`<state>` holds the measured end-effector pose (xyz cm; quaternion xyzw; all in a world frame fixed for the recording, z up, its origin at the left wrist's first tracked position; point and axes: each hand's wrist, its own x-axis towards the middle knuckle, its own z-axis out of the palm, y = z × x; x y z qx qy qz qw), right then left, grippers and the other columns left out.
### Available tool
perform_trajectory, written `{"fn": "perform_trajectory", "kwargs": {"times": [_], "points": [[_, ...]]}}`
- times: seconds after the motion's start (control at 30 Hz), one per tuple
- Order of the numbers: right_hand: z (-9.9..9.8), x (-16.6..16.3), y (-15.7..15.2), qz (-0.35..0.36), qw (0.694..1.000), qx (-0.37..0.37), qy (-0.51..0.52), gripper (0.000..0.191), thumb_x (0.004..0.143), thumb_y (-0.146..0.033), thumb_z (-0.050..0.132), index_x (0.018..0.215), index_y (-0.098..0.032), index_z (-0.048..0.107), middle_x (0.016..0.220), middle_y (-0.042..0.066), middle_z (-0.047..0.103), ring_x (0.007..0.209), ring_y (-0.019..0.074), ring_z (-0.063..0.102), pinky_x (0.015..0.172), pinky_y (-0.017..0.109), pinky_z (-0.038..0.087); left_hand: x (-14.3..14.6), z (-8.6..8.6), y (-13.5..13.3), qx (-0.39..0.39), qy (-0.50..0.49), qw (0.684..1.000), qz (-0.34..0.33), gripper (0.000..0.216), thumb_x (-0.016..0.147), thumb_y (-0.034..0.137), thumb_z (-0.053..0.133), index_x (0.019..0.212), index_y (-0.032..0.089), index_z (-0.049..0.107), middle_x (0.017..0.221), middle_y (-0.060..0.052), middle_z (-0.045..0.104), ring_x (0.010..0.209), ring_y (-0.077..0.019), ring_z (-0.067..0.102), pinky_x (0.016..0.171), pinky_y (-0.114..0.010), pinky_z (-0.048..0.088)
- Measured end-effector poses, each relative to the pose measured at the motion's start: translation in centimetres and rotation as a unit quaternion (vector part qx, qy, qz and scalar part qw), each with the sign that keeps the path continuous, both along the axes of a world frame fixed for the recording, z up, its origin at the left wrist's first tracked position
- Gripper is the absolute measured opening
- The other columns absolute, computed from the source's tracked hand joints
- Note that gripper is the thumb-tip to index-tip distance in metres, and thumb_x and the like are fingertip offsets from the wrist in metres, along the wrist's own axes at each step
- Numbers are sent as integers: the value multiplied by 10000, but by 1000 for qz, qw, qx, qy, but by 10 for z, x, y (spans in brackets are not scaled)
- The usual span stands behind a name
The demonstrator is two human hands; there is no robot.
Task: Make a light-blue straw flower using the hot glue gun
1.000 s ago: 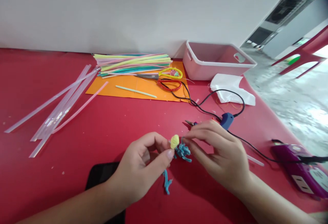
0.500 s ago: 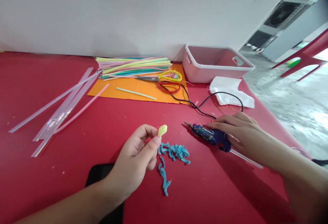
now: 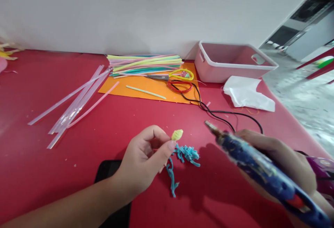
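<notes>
Between thumb and fingertips, my left hand (image 3: 146, 155) pinches a small yellow coiled piece (image 3: 177, 135), which looks like wound pipe cleaner. My right hand (image 3: 281, 162) is wrapped round a dark blue glue gun (image 3: 261, 169) raised above the table, its metal nozzle pointing left toward the yellow piece but apart from it. Beneath and just beyond my left fingertips lies a clump of short blue fuzzy pieces (image 3: 188, 154), with a longer twisted blue piece (image 3: 171, 177) nearer me. The glue gun's black cord (image 3: 227, 112) runs back across the table.
On an orange sheet (image 3: 117, 88) rest a bundle of coloured pipe cleaners (image 3: 146, 64) and scissors (image 3: 180, 86). Clear glue sticks (image 3: 75, 106) lie left. A pink bin (image 3: 219, 71) and white paper (image 3: 247, 94) are at back right. A black phone (image 3: 111, 172) lies under my left forearm.
My right hand has lifted the glue gun off the table and brought it nearer the camera. My left hand still pinches the yellow piece. The view has shifted slightly left.
</notes>
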<state>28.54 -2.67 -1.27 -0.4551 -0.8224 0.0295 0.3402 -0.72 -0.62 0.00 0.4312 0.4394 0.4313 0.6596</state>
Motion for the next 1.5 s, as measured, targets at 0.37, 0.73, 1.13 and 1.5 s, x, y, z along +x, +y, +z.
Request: {"fn": "perform_trajectory", "kwargs": {"times": [0.37, 0.73, 1.13, 1.5], "points": [[32, -26, -2, 99, 993, -11, -63, 214, 1021, -349, 419, 1118, -217, 558, 814, 70, 678, 702, 176, 695, 619, 272, 556, 1, 2, 0, 48, -1, 999, 3, 217, 792, 226, 729, 692, 187, 541, 599, 46, 539, 436, -46, 475, 417, -155, 374], [30, -31, -6, 66, 996, 13, -63, 102, 952, -162, 460, 985, -210, 544, 810, 53, 647, 686, 158, 662, 614, 263, 537, -1, 1, -1, 31, 20, 999, -3, 243, 801, 279, 741, 691, 174, 551, 586, 49, 519, 436, -49, 474, 416, -158, 366], [29, -32, -10, 37, 997, 21, -70, 107, 907, -132, 470, 958, -202, 533, 819, 39, 645, 695, 155, 659, 610, 272, 523, -1, 3, -1, -5, 0, 1000, -11, 220, 828, 278, 731, 742, 162, 565, 562, 75, 536, 426, -25, 479, 418, -115, 376], [30, -33, -10, 42, 997, 19, -65, 119, 877, -104, 484, 938, -200, 520, 800, 29, 638, 660, 148, 656, 593, 273, 522, -4, 1, 0, -53, -25, 998, -21, 229, 832, 318, 750, 777, 164, 590, 574, 70, 566, 436, -28, 506, 418, -113, 399]]}}
